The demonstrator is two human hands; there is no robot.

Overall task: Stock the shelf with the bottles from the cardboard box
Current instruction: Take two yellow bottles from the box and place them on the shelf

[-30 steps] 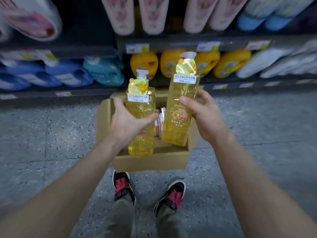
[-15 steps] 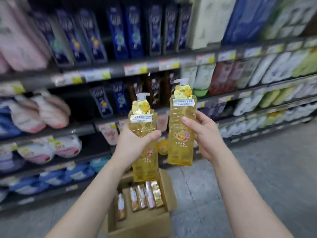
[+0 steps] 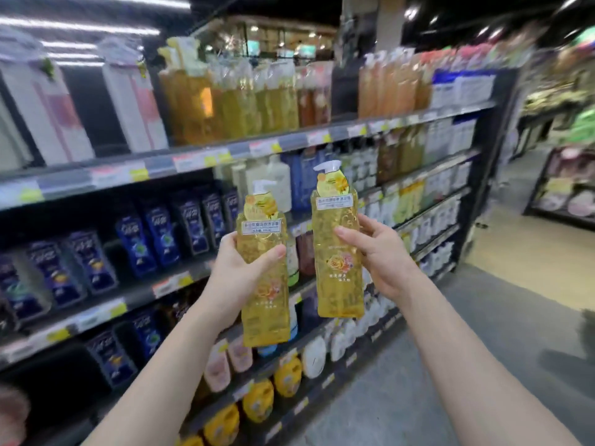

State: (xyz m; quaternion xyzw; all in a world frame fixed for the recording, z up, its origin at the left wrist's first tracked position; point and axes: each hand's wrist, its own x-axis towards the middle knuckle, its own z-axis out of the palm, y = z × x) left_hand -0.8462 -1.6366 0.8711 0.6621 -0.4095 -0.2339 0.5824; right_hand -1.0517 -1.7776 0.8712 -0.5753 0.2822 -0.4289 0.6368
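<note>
My left hand (image 3: 240, 278) grips a clear yellow pump bottle (image 3: 262, 304) around its middle, upright. My right hand (image 3: 378, 262) holds a second yellow pump bottle (image 3: 338, 249) of the same kind, slightly higher and to the right. Both are raised in front of the store shelving. On the top shelf (image 3: 225, 152) stands a row of similar yellow and amber pump bottles (image 3: 231, 104), above and beyond my hands. The cardboard box is out of view.
White and pink boxes (image 3: 54, 111) fill the top shelf's left. Blue pouches (image 3: 151, 239) line the middle shelves, and yellow and pink bottles (image 3: 257, 400) sit low down. The grey aisle floor (image 3: 483, 365) opens to the right, with another display rack (image 3: 566, 185) beyond.
Both hands have lifted the two bottles from over the box up to the upper shelves. My view has swung upward and rightward, and the box has dropped out of sight.
</note>
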